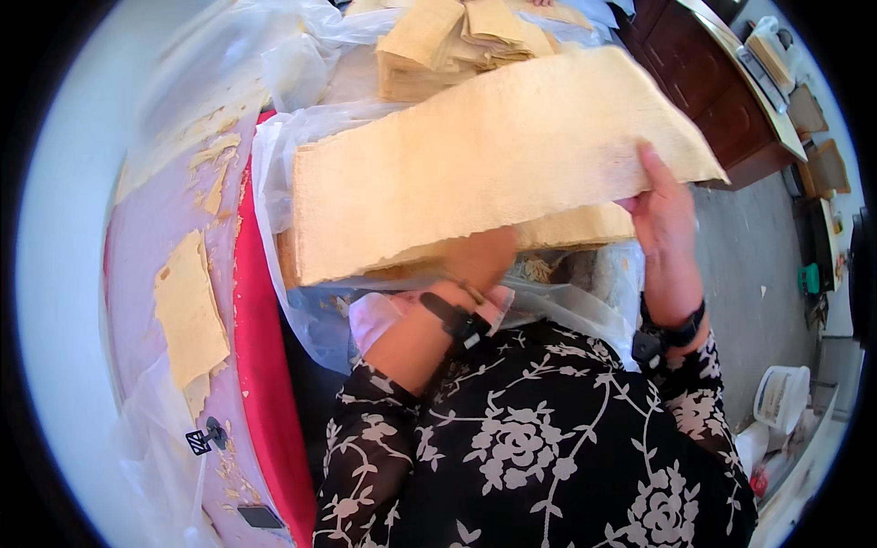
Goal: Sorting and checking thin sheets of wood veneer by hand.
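Observation:
A long, pale yellow thin sheet (466,164) with ragged edges is raised at a slant across the middle. My right hand (658,196) grips its lower right part, thumb on top. My left hand (480,256) is blurred at the sheet's lower edge, its fingers hidden beneath it. A stack of similar sheets (585,226) shows under the raised one, lying on crumpled clear plastic (329,324).
Folded sheets (425,41) are piled behind, near another person's fingertips (541,3). At left, torn pieces (189,306) lie on a pale surface (137,265) beside a red strip (260,384). A dark wooden cabinet (694,82) and white bucket (779,397) are at right.

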The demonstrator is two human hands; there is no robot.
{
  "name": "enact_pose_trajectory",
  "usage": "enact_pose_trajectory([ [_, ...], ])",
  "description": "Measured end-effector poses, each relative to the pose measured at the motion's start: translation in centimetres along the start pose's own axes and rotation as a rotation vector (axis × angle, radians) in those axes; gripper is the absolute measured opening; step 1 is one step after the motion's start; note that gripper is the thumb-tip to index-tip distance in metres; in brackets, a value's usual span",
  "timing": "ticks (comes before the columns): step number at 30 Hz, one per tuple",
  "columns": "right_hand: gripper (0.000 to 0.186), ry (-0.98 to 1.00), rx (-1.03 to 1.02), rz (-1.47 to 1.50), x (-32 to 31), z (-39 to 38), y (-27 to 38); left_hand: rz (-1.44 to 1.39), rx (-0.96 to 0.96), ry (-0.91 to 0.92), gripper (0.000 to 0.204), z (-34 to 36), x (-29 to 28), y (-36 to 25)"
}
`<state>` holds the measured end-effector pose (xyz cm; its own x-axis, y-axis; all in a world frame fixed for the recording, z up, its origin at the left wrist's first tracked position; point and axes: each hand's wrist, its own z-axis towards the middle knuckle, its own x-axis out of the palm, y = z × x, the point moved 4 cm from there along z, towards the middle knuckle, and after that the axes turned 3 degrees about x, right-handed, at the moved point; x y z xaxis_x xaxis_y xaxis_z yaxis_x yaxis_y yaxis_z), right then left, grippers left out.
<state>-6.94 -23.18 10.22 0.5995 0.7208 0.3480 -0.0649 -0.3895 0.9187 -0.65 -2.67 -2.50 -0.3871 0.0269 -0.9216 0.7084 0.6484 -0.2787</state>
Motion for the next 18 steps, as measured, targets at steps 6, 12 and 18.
enact_pose_trajectory([
  [6,0.04,-0.033,-0.129,0.142,-3.1,-1.1,5.0,-0.221,-0.383,-0.516,0.045,-4.3,-2.4,13.4],
  [12,0.035,-0.183,-0.048,0.072,-7.9,2.2,2.3,-1.583,-0.295,-1.069,0.047,-6.5,-1.0,23.5],
  [18,0.03,-0.173,0.388,-0.3,-13.0,4.5,-8.5,-2.286,-0.225,-0.857,0.062,-9.7,-4.0,19.0],
])
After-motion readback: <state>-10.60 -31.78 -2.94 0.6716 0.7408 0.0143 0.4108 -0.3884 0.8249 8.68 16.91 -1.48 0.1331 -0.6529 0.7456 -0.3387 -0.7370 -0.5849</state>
